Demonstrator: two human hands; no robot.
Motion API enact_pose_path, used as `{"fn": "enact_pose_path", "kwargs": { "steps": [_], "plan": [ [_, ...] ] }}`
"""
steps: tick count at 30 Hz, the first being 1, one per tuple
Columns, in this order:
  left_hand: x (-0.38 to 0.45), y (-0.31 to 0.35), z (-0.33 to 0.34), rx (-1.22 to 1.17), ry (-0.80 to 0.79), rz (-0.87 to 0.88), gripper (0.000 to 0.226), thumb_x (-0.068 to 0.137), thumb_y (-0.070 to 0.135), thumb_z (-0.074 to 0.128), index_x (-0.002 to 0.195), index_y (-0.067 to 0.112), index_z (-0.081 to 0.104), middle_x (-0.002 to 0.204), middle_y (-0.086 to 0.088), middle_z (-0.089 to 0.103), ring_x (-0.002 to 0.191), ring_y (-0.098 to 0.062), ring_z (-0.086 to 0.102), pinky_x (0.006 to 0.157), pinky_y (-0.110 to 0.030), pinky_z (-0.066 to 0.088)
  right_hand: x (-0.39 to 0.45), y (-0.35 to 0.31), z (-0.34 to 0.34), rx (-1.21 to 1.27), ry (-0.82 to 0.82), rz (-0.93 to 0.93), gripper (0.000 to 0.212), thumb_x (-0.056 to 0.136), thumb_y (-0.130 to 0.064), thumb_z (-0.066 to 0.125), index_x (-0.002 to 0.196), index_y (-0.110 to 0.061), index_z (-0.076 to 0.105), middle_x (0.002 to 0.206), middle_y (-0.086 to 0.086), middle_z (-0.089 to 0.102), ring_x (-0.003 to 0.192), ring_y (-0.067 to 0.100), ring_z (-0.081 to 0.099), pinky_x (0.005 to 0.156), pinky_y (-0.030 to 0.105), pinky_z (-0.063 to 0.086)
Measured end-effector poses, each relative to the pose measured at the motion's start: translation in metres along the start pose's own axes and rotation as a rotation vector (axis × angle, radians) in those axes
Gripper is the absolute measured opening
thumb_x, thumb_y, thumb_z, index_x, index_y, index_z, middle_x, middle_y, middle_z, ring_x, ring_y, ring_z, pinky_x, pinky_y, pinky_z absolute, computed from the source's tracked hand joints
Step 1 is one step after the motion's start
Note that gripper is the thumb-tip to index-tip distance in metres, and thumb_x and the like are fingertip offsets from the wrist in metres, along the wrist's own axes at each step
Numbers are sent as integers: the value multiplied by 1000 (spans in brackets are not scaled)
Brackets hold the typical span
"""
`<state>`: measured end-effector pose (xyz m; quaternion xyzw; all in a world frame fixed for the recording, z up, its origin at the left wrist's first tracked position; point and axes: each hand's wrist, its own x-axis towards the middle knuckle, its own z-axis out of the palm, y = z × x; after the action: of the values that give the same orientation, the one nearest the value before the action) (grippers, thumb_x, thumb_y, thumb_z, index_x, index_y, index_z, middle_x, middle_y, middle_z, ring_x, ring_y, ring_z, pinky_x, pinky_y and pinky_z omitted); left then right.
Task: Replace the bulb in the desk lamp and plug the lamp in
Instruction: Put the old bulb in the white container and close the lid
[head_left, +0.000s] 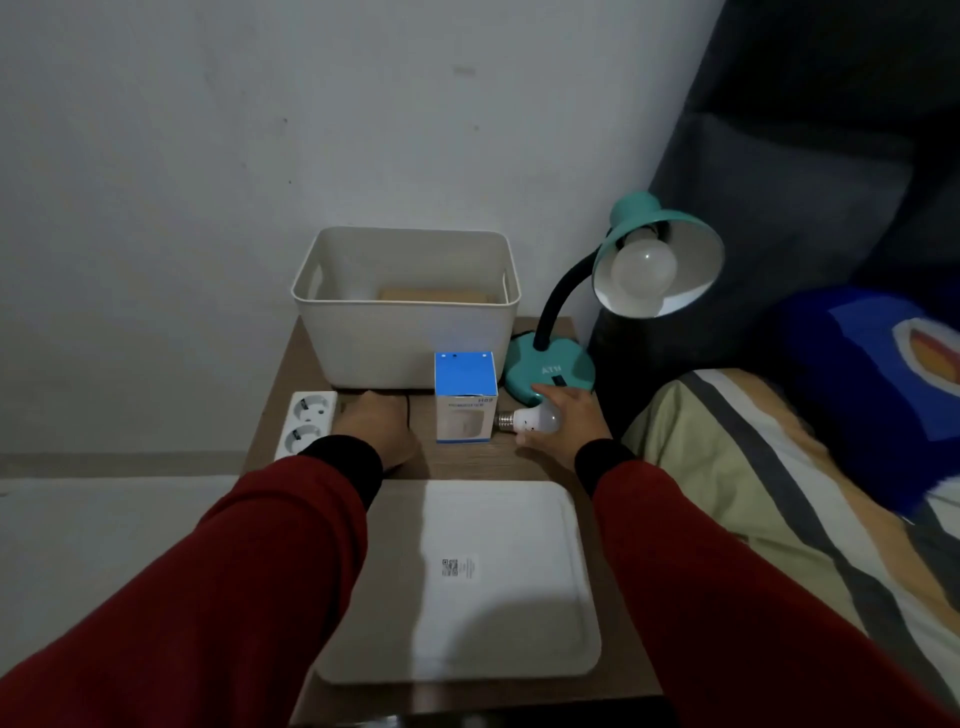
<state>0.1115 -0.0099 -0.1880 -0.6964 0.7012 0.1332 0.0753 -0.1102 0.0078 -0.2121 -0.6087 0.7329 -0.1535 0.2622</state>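
Both arms fwd, L hand (375, 433) knuckles-up, fingers curled under; R hand (563, 421) grip curled, thumb low.

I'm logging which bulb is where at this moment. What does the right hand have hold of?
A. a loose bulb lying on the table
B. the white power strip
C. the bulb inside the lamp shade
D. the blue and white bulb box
A: the right hand cups a loose bulb lying on the table, screw base toward the bulb box.
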Motion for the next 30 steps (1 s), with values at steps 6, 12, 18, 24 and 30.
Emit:
{"fn": "enact_pose_path", "kwargs": {
  "steps": [6, 12, 18, 24, 30],
  "plan": [
    [13, 0, 5, 10, -52, -3, 33, 86, 25, 54, 110, 3, 60, 120, -15, 61, 111, -30, 57, 89, -33, 48, 11, 7, 8, -2, 18, 23, 63, 70, -22, 80, 128, -22, 57, 138, 11, 47, 126, 24, 44, 109, 25, 30],
    [0, 1, -13, 126, -31, 36, 35, 88, 29, 52, 110, 4, 62, 120, -15, 62, 111, -30, 58, 92, -33, 49, -4, -4, -16, 23, 18, 10, 54, 73, -23, 78, 123, -17, 61, 129, 13, 57, 118, 27, 53, 101, 30, 41],
    [-22, -1, -55, 107, 24, 82, 31, 85, 22, 57, 107, 1, 62, 117, -16, 64, 108, -31, 60, 90, -33, 50, -34, -34, -54, 38, 46, -32, 50, 77, -23, 76, 124, -17, 60, 130, 13, 56, 118, 27, 54, 102, 33, 43],
    [-28, -6, -127, 81, 143, 117, 34, 90, 24, 53, 114, 1, 60, 123, -17, 59, 115, -30, 55, 92, -32, 47, -47, -82, -108, -25, 92, -111, 46, 77, -27, 75, 120, -17, 63, 124, 8, 62, 111, 22, 58, 75, 18, 47],
    [-9, -13, -180, -3, 242, 83, 29, 88, 22, 54, 108, 2, 62, 116, -16, 61, 105, -30, 60, 72, -29, 45, -23, -135, -140, -26, 129, -167, 45, 77, -34, 74, 119, -20, 62, 121, 8, 63, 109, 23, 58, 80, 21, 42]
  ]
}}
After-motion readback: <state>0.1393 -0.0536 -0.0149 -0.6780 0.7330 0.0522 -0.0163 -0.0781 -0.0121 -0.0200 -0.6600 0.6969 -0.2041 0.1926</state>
